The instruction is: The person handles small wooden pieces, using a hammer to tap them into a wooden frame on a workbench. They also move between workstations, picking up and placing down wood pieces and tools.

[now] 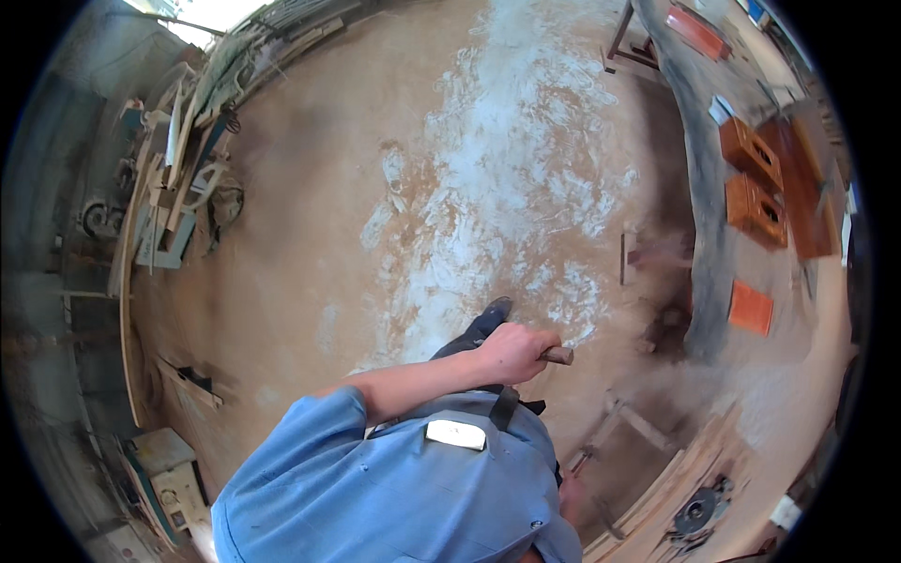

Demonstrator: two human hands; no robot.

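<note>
Hands: left hand (pixel 511 352) fisted around brown wooden handle (pixel 559 356), right hand out of view, blue shirt (pixel 375 488), dusty floor (pixel 310 235), orange wooden boxes (pixel 753 178) by floor's right edge.

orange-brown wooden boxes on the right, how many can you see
3: two boxes with openings, one above the other, and a flat one lower down by the grey strip. Others may be hidden.

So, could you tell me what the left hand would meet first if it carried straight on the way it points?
The left hand, gripping a wooden handle, points rightward; probably only dusty floor lies ahead, though depth is unclear.
</note>
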